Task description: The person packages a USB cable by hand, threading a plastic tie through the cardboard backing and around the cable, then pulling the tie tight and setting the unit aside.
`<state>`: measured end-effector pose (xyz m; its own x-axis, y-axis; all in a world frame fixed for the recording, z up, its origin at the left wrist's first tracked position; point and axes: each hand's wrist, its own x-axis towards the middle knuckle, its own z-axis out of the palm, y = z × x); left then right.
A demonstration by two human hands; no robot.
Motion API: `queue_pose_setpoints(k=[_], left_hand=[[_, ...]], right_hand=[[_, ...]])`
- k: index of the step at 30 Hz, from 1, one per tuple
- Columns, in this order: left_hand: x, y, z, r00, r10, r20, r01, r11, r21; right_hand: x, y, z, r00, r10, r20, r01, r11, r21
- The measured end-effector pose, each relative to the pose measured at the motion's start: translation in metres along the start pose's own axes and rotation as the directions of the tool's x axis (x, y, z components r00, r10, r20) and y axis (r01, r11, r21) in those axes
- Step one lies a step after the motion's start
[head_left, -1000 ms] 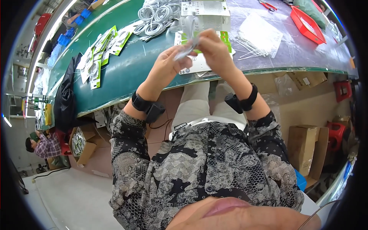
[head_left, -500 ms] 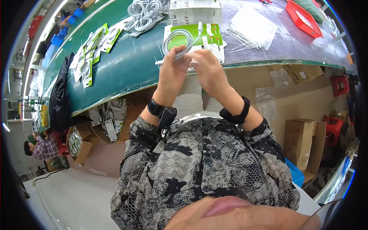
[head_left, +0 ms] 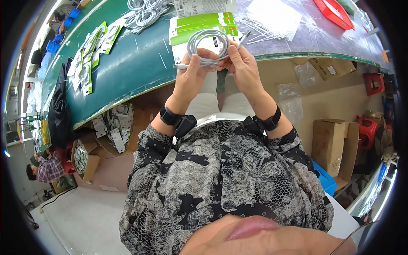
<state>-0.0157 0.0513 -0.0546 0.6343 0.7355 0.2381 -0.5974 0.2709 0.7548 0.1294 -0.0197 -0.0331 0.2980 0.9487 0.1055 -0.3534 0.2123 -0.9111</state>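
cable coil: a light grey cable coil (head_left: 208,44) is held up in front of the chest, just over the near edge of the green table (head_left: 127,72), wound in a few round loops with a dark patch showing inside the ring.
cable ends: one white plug (head_left: 180,66) sticks out to the left past the left fingers; another connector tip (head_left: 243,40) points up and right past the right thumb.
left hand: the left hand (head_left: 191,78) pinches the near-left part of the coil between thumb and fingers, closed on the loops.
right hand: the right hand (head_left: 243,68) grips the near-right part of the coil, fingers closed narrow around the strands.
doing it well: as i judge it, the loops hold their round shape best if both pinches stay on opposite sides and the free ends lie flat along the ring rather than springing out.
risk: a slack pinch probably lets the loops fan apart.
just beyond: green and white package cards (head_left: 204,21) lie on the table right behind the coil.
far left: more coiled cables (head_left: 144,10) and a row of packed cards (head_left: 91,49).
far right: a sheet with thin white ties (head_left: 267,19) and a red tray (head_left: 333,10).
below table: cardboard boxes (head_left: 333,144) at right, more stock at left.
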Motion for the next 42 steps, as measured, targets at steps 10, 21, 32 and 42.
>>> queue_pose_setpoints(k=[10, 21, 32, 42], left_hand=[[-0.003, -0.002, 0.002, 1.0, -0.011, 0.019, 0.011, 1.0, 0.01], [-0.005, -0.006, -0.001, 0.998, 0.014, 0.068, -0.019, 0.997, 0.073], [-0.008, 0.001, 0.005, 0.988, 0.029, 0.149, -0.05, 0.989, 0.141], [-0.011, -0.004, 0.004, 0.987, 0.035, 0.154, -0.057, 0.988, 0.14]], right_hand=[[-0.003, -0.008, 0.0, 0.986, -0.133, -0.103, 0.129, 0.991, -0.039], [-0.003, -0.009, -0.007, 0.995, -0.03, -0.097, 0.011, 0.981, -0.193], [-0.008, -0.008, -0.01, 0.996, -0.03, -0.084, 0.037, 0.995, 0.09], [-0.008, -0.019, -0.009, 0.995, -0.102, 0.003, 0.102, 0.992, -0.073]])
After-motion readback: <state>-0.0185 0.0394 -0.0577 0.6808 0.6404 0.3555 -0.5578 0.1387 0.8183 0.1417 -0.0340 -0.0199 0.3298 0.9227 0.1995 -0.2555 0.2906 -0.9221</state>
